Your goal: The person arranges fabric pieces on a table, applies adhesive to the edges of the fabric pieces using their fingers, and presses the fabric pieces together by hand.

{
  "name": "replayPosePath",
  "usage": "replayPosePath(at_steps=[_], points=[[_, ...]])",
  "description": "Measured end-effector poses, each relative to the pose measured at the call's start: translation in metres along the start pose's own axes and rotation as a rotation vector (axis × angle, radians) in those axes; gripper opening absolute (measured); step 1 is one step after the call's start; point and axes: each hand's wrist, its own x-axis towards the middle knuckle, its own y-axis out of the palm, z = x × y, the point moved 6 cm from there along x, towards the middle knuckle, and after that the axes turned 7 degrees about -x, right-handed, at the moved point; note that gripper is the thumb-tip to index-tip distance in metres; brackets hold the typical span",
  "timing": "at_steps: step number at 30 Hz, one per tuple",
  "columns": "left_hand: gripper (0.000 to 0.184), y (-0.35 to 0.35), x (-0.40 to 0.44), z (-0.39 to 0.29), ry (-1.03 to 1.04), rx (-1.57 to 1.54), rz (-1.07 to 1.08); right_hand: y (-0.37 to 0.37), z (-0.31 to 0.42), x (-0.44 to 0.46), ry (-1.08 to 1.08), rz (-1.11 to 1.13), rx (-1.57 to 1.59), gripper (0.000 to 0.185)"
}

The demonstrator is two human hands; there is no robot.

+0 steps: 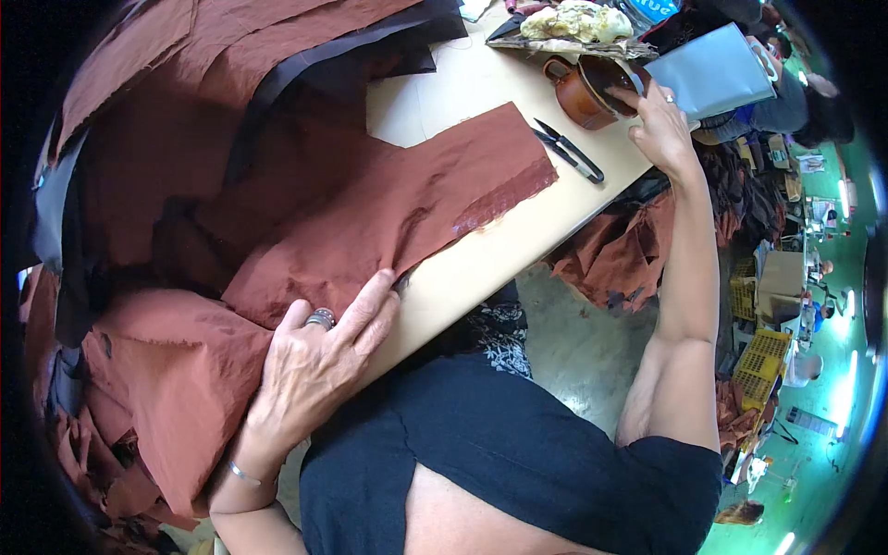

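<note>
Rust-red cloth (pixel 444 176) lies over the left part of the pale table, with a darker, wet-looking strip along its right edge. My left hand (pixel 324 356), wearing rings, presses on the cloth's near edge, fingers apart. At the table's far right stands a brown pot (pixel 585 97) with a handle. My right hand (pixel 659 125) reaches over the pot's rim, index finger dipping inside and the other fingers partly spread; nothing shows in its grasp. Black thread snips (pixel 569 151) lie between the cloth and the pot.
The pale table (pixel 481 268) runs diagonally. A grey-blue folder-like object (pixel 712 74) is beyond my right hand, near another person. Red and dark cloth is heaped at left and below the table's right edge. Yellow crates (pixel 760 370) stand farther right on the floor.
</note>
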Motion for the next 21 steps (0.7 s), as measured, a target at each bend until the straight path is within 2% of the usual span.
replayPosePath(at_steps=[2, 5, 8, 12, 14, 18, 19, 21], points=[[0.038, -0.001, 0.002, -0.001, 0.023, -0.003, 0.031, 0.011, -0.005, 0.007, -0.012, 0.045, -0.019, 0.049], [0.034, 0.000, 0.004, -0.001, 0.050, -0.010, 0.049, -0.004, -0.013, 0.001, -0.002, -0.245, 0.019, 0.045], [0.032, 0.003, 0.002, -0.001, 0.047, 0.009, 0.014, -0.032, 0.000, -0.015, 0.046, -0.261, 0.064, 0.041], [0.034, 0.006, 0.002, 0.002, 0.024, -0.044, -0.007, -0.040, 0.033, -0.043, 0.052, -0.284, -0.158, 0.034], [0.034, 0.007, 0.002, 0.003, 0.021, -0.063, -0.012, -0.049, 0.070, -0.060, -0.015, -0.307, -0.022, 0.031], [0.035, 0.006, 0.003, 0.003, 0.024, -0.063, -0.009, -0.041, 0.155, -0.099, -0.323, -0.201, 0.471, 0.044], [0.035, 0.006, 0.003, 0.004, 0.023, -0.072, -0.015, -0.032, 0.166, -0.103, -0.319, -0.019, 0.632, 0.047], [0.035, 0.007, 0.004, 0.004, 0.021, -0.091, -0.027, -0.026, 0.177, -0.105, -0.307, 0.010, 0.677, 0.048]])
